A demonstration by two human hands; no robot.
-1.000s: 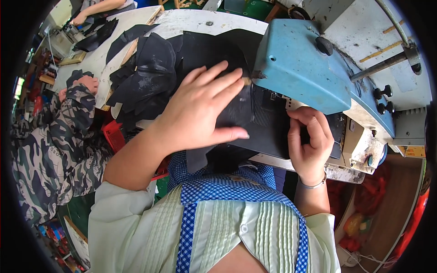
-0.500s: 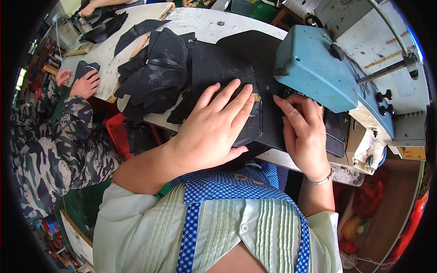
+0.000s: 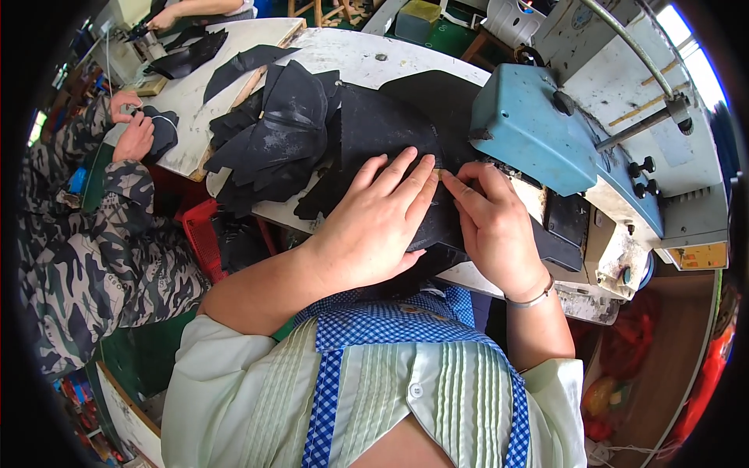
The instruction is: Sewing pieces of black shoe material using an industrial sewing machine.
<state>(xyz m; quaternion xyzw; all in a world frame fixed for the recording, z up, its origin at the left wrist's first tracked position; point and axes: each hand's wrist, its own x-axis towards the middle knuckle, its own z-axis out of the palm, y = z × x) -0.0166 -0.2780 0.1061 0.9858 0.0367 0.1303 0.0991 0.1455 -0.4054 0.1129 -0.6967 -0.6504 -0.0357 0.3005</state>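
Palm down on a black sheet piece [image 3: 382, 113], my left hand [image 3: 373, 214] lies flat with its fingers stretched out. My right hand [image 3: 499, 222] is curled, thumb and fingers drawn together, at the piece's right edge. Its index fingertip meets a small tan spot [image 3: 441, 174] beside the left fingertips. Whatever the right fingers hold, if anything, is too small or hidden to name. Another dark sheet [image 3: 433, 90] extends beneath and behind the piece toward the machine.
A blue-covered machine [image 3: 530, 125] stands close to the right hand. Loose black cut pieces [image 3: 289, 109] are heaped left of my work on the white table [image 3: 343, 47]. Further left, a person in camouflage sleeves [image 3: 129, 187] handles a dark piece [image 3: 162, 129]. A red basket [image 3: 200, 234] sits below.
My right hand has moved left, from beside the machine to the tan spot near my left fingertips. My left hand stays flat on the piece. The neighbouring person's hands have drawn together.
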